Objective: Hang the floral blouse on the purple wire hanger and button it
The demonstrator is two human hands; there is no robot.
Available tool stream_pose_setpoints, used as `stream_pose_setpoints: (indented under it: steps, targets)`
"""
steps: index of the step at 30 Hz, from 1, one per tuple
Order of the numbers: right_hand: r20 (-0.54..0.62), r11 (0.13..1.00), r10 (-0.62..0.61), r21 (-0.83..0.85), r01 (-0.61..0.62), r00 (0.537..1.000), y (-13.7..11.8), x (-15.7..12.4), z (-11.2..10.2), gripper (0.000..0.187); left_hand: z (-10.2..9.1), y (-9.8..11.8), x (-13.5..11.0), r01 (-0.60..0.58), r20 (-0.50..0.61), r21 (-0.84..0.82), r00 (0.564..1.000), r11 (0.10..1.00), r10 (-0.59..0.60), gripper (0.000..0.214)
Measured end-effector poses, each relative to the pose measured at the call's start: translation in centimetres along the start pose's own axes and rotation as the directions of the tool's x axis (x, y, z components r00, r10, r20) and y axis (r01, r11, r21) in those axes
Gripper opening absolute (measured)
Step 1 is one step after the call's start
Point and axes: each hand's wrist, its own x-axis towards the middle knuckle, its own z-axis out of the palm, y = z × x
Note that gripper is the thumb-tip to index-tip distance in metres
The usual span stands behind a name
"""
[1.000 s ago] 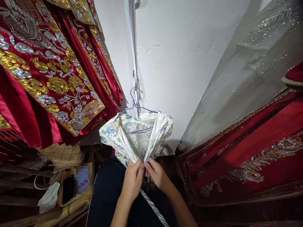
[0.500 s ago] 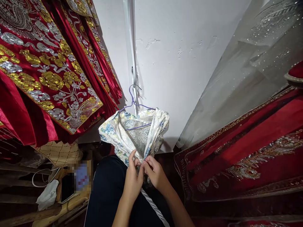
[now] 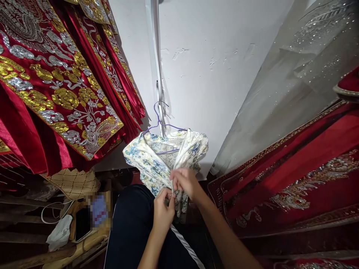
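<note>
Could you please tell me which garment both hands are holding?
The pale floral top on the purple hanger; the left red garment and the right red garment are untouched.

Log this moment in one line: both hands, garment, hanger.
left hand: pinching front edge of floral V-neck garment | right hand: at same edge, higher up | garment: on purple hanger | white wall: behind hanger

Left hand (image 3: 164,211) pinches floral shirt (image 3: 155,164) at front | right hand (image 3: 186,182) pinches it just above | purple hanger (image 3: 159,122) holds shirt | white wall (image 3: 207,89) behind
</note>
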Motion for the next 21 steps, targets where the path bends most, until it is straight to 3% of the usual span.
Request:
stream_pose_setpoints:
  steps: [4, 7, 9, 11, 13, 15, 18, 21]
  targets:
    - [-0.099, 0.988, -0.083, 0.122, 0.095, 0.992, -7.7, 5.2, -0.5, 0.022, 0.0, -0.5, 0.9, -0.082, 0.063, 0.12, 0.995, 0.989, 0.074, 0.017]
    - [-0.11, 0.969, -0.171, 0.161, 0.187, 0.979, -10.4, 6.2, 0.2, 0.022, -1.4, -0.4, 2.2, -0.079, 0.163, 0.169, 0.985, 0.982, 0.051, 0.015]
    - [-0.083, 0.964, -0.215, 0.141, 0.225, 0.973, -10.4, 5.5, 0.7, 0.02, -3.4, 0.8, 3.6, -0.101, 0.199, 0.142, 0.977, 0.985, 0.071, 0.01]
    - [-0.051, 0.961, -0.255, 0.098, 0.259, 0.966, -9.8, 4.3, 1.0, 0.019, -6.1, 3.3, 5.5, -0.177, 0.149, 0.05, 0.974, 0.983, 0.168, 0.015]
    - [-0.021, 0.956, -0.291, 0.039, 0.292, 0.956, -9.4, 3.4, 1.0, 0.02, -8.7, 6.6, 7.7, -0.311, -0.06, -0.033, 0.949, 0.95, 0.309, 0.042]
    - [0.001, 0.945, -0.328, -0.018, 0.328, 0.945, -9.7, 2.9, 1.0, 0.023, -10.9, 9.9, 9.9, -0.396, -0.204, 0.037, 0.896, 0.917, 0.395, 0.047]
    - [0.002, 0.921, -0.383, -0.07, 0.383, 0.924, -10.0, 3.1, 1.0, 0.026, -12.2, 13.4, 12.2, -0.5, -0.12, 0.217, 0.838, 0.838, 0.532, 0.019]
    - [-0.067, 0.909, -0.409, -0.122, 0.399, 0.91, -8.3, 4.0, 1.0, 0.027, -12.3, 14.4, 12.8, -0.54, -0.137, 0.273, 0.797, 0.796, 0.588, 0.018]
